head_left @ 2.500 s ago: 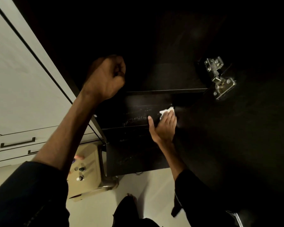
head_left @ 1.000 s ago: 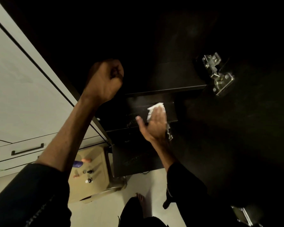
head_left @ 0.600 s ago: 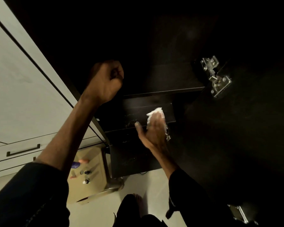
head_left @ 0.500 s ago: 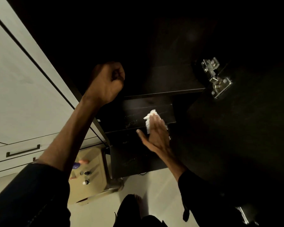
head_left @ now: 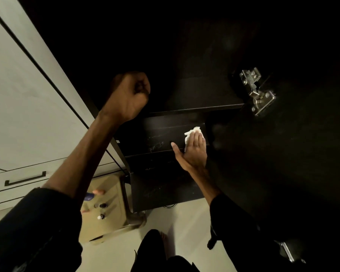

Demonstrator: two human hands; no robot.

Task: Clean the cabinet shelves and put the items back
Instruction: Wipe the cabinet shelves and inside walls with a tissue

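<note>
I look down into a dark cabinet. My right hand [head_left: 193, 152] lies flat, fingers straight, pressing a white tissue [head_left: 192, 131] onto the right end of a dark shelf [head_left: 161, 134], which shows pale smears to the left of the hand. A lower shelf [head_left: 155, 165] sits beneath it. My left hand [head_left: 129, 97] is raised inside the cabinet near its left side panel and curled into a fist. Nothing is visible in it. The cabinet's upper interior is lost in darkness.
A metal hinge [head_left: 257, 91] joins the open dark door on the right. A beige stool [head_left: 114, 195] on the floor at lower left carries small bottles [head_left: 101, 211]. White drawers with a dark handle [head_left: 26, 178] stand on the left. My foot [head_left: 162, 237] is on the pale floor.
My right hand slid the tissue left along the shelf and toward its front edge, and has now swept back to the right end. The left fist stayed put.
</note>
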